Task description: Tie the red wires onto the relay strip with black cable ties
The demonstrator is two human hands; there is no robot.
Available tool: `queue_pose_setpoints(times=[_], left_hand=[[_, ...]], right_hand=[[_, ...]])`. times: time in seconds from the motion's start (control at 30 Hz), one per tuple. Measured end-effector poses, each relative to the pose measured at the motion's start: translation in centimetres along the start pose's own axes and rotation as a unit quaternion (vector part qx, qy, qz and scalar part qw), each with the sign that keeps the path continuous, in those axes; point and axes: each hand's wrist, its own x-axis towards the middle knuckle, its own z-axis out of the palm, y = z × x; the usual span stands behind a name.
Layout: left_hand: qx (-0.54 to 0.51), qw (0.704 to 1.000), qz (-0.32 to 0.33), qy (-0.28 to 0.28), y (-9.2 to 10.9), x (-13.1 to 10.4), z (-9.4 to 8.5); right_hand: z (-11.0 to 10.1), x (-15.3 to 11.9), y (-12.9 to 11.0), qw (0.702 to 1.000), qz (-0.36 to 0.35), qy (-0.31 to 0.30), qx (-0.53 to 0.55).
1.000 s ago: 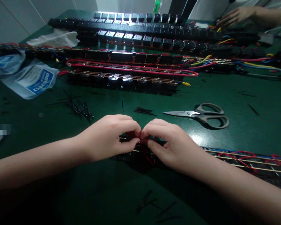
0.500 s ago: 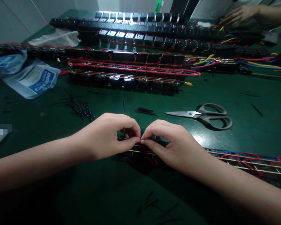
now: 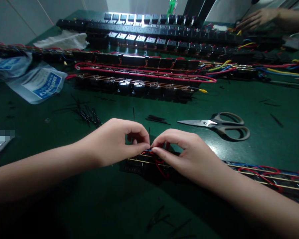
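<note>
My left hand (image 3: pixel 117 141) and my right hand (image 3: pixel 186 151) meet fingertip to fingertip, each with thumb and forefinger pinched together. What lies between the fingertips is small and dark, and I cannot make it out. Right under them runs a long black strip of modules (image 3: pixel 261 172) with brass-coloured rods, blue wire and loops of red wire (image 3: pixel 161 171). Part of this strip is hidden behind my right hand and forearm. Beyond the hands, a small bundle of thin black strips (image 3: pixel 156 118) lies on the green table (image 3: pixel 129 209).
Scissors (image 3: pixel 211 124) lie beyond my right hand. A pile of thin black pieces (image 3: pixel 87 113) and plastic bags (image 3: pixel 40 84) are at left. More wired module strips (image 3: pixel 139 81) cross the back. Another person's hand (image 3: pixel 256 20) is at upper right.
The whole view has shifted slightly, with the table things appearing a little further right. Both hands stay pinched together over the wired strip, with only a small shift of the fingers.
</note>
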Motion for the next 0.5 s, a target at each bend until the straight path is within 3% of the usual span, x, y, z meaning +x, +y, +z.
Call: queue_pose_setpoints(times=[0.5], left_hand=[[-0.021,0.999,-0.008,-0.041,-0.12,0.12,0.29]], right_hand=[[0.06,-0.33,0.01,1.000,-0.026,0.011,0.000]])
